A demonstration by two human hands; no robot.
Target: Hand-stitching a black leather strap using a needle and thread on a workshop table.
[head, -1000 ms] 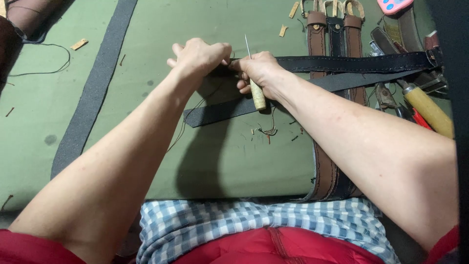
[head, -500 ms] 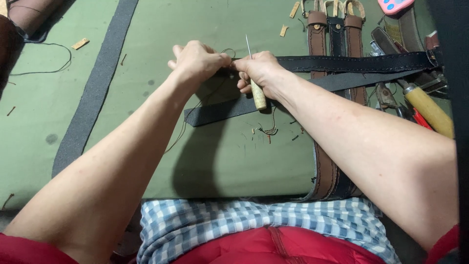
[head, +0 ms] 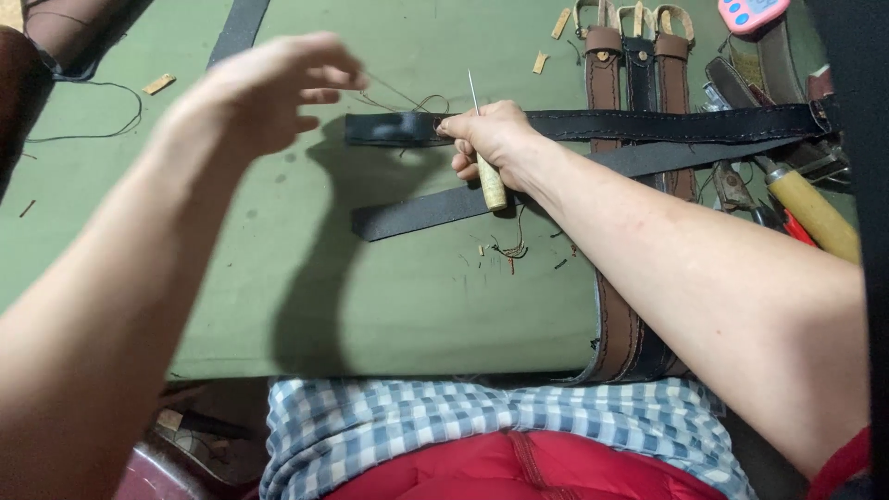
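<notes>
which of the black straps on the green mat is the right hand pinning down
The upper black strap, the stitched one; the right hand presses its left part. The plain lower strap lies free.
</notes>
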